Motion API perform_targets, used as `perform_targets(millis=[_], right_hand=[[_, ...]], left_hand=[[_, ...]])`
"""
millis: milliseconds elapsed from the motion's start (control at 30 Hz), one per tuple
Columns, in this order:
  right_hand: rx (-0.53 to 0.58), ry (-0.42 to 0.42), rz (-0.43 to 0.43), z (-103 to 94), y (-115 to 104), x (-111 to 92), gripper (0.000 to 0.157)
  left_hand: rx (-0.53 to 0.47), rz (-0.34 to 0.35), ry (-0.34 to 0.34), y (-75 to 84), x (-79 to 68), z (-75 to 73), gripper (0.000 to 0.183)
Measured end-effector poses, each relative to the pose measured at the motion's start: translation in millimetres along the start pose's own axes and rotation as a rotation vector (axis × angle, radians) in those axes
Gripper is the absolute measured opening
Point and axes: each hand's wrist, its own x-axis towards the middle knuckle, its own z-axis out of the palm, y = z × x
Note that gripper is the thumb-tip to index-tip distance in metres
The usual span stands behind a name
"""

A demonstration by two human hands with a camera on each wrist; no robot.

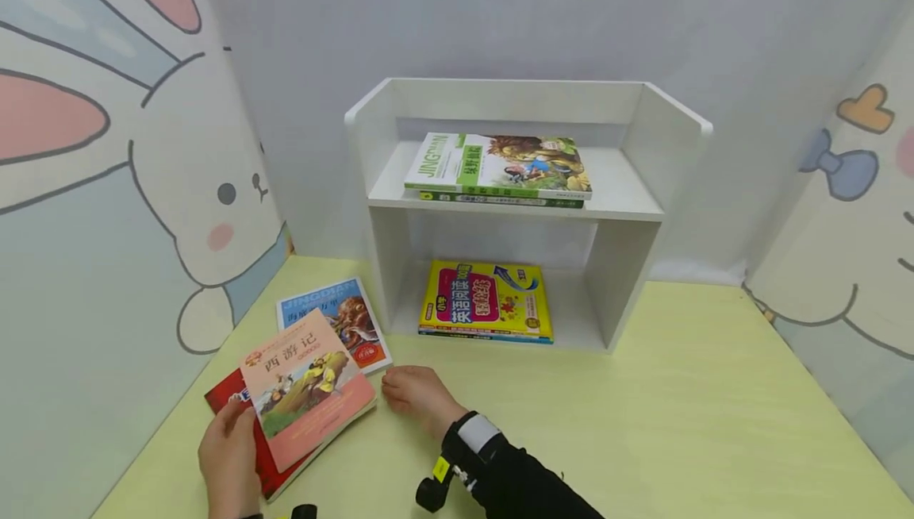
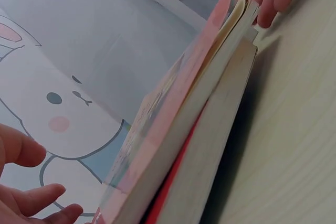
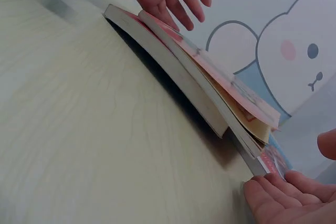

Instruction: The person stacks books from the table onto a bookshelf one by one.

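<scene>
A pink paperback book [image 1: 314, 416] lies on top of a thick red book [image 1: 267, 459] at the left of the table, its far corner overlapping a blue book [image 1: 360, 309]. My left hand [image 1: 230, 462] is at the near left edge of the pink and red books, fingers spread in the left wrist view, not wrapped round them. Beside the blue book's near right corner is my right hand [image 1: 421, 396]. Its fingers [image 3: 273, 190] look extended and close to that book's edge; whether they touch it I cannot tell. The pink book's cover lifts slightly from its pages.
A white two-tier shelf [image 1: 628, 265] stands at the back. Green-and-white books [image 1: 493, 170] lie stacked on its upper tier, yellow-covered books [image 1: 485, 305] on the lower. A wall with a rabbit drawing [image 1: 214, 233] borders the table's left side.
</scene>
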Motion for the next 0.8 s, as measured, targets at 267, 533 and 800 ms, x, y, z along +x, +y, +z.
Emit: perform_targets(millis=[267, 533, 800], right_hand=[[0.062, -0.06, 0.013, 12.4, 9.5, 1.5, 0.04], [0.068, -0.064, -0.006, 14.6, 9.9, 3.8, 0.034], [0.015, -0.09, 0.038, 14.9, 6.3, -1.5, 0.041]], left_hand=[[-0.093, -0.037, -0.132, 27.6, -40.4, -4.1, 0.057], [-0.179, -0.034, -0.188, 27.9, -47.0, -3.2, 0.055], [-0.259, -0.053, -0.217, 18.7, -39.2, -6.8, 0.057]])
